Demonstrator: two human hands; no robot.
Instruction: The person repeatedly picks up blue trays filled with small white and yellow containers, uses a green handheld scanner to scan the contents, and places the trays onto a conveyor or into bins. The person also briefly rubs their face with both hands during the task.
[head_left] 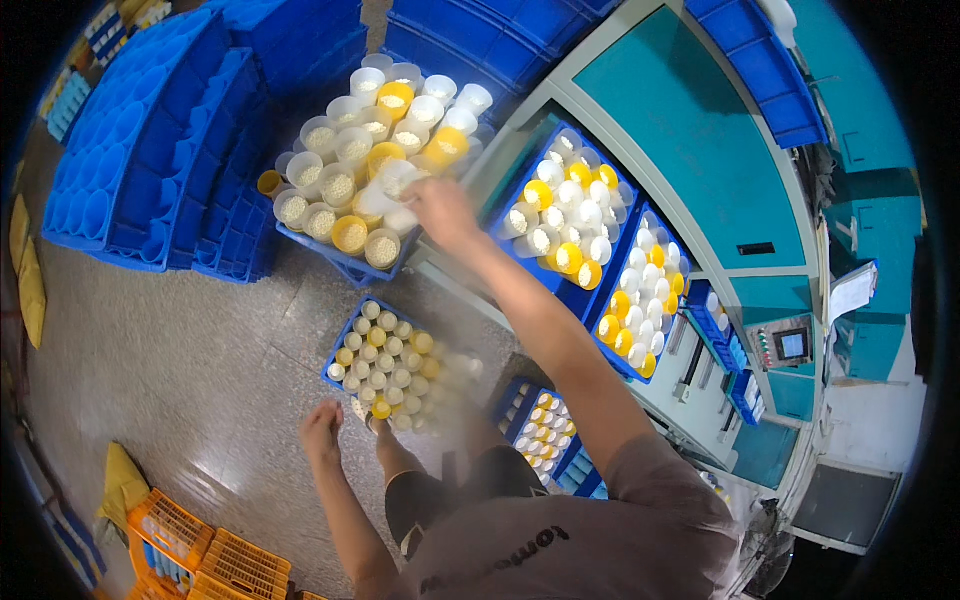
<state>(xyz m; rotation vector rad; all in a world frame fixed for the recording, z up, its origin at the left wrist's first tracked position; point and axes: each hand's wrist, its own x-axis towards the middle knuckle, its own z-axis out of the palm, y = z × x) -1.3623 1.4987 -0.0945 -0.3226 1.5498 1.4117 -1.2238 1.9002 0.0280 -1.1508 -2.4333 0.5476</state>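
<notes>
Dark printed lettering (533, 550) runs aslant across the grey-brown cloth T-shirt (620, 545) worn by the person, partly lost in the folds. The white paper sheet (853, 290) at the teal cabinet's right side shows no legible writing. On the grey rectangular control panel (780, 343), the small bluish screen (793, 345) and any markings by the buttons are too small to read.

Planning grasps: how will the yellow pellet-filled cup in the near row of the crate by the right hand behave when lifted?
The yellow cup could spill if tilted: it's open-topped, with loose-looking pellets inside. It seems unlikely to tip in place, as neighbouring cups crowd it. Its smooth-looking wall may be slippery.
</notes>
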